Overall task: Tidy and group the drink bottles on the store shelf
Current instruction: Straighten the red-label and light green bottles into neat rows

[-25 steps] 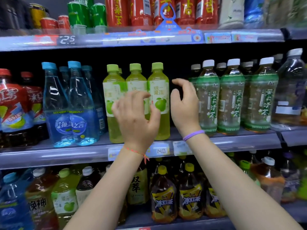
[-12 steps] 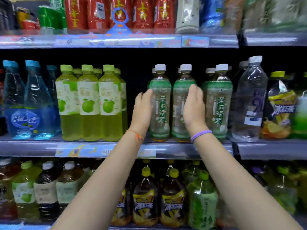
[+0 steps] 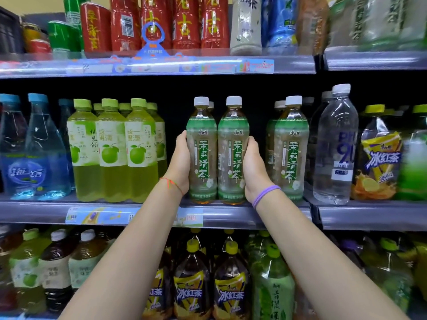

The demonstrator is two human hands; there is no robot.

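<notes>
Two jasmine tea bottles with white caps and green labels stand side by side on the middle shelf (image 3: 231, 215). My left hand (image 3: 181, 161) grips the left tea bottle (image 3: 202, 148) from its left side. My right hand (image 3: 254, 167) grips the right tea bottle (image 3: 233, 148) from its right side. The two bottles touch each other between my palms. A third tea bottle (image 3: 291, 148) stands apart to the right, with more behind it. A gap separates the pair from the green apple drink bottles (image 3: 111, 151) on the left.
Blue water bottles (image 3: 39, 153) stand at the far left. A clear water bottle (image 3: 335, 146) and an iced tea bottle (image 3: 379, 158) stand on the right. Red and green cans (image 3: 161, 24) fill the upper shelf. Large bottles (image 3: 191, 285) fill the lower shelf.
My view and both hands shifted right from the apple drinks to the tea bottles. The hands have closed on the two front tea bottles, which now stand pressed together.
</notes>
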